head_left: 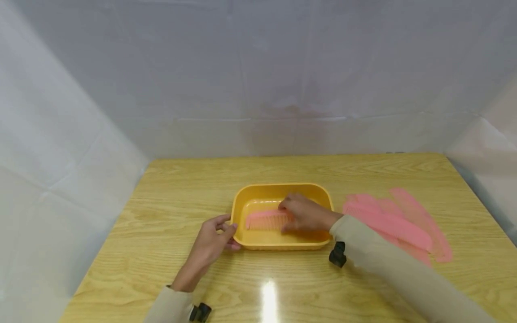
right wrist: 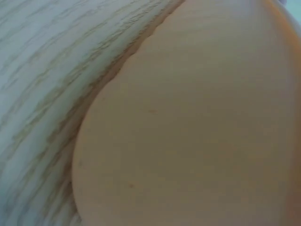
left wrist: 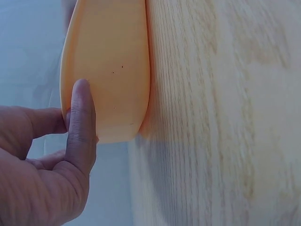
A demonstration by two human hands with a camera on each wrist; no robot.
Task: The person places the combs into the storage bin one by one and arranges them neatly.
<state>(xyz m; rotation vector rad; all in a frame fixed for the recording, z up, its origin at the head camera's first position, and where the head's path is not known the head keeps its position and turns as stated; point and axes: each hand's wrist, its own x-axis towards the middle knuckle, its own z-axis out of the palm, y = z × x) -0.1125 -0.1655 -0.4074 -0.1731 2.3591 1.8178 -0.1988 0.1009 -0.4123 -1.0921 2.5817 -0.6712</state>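
Note:
A yellow plastic basin (head_left: 278, 247) sits on the wooden table, its outer wall (left wrist: 113, 94) close up in the left wrist view. My left hand (head_left: 214, 237) pinches the basin's left end, thumb over the rim and fingers against the outside. A pink comb (head_left: 264, 220) lies lengthwise inside the basin. Reaching in over the right side, my right hand (head_left: 304, 214) grips the comb's right end, fingers at its far edge and thumb at its near edge; that end is hidden under the hand. The right wrist view shows only the basin wall (right wrist: 188, 122) and table, not the hand.
Several pink combs (head_left: 387, 220) lie in an overlapping pile on the table to the right, partly behind my right sleeve (head_left: 396, 264). Pale sheeting (head_left: 258, 80) hangs behind the wooden table (head_left: 161, 215) and along both sides.

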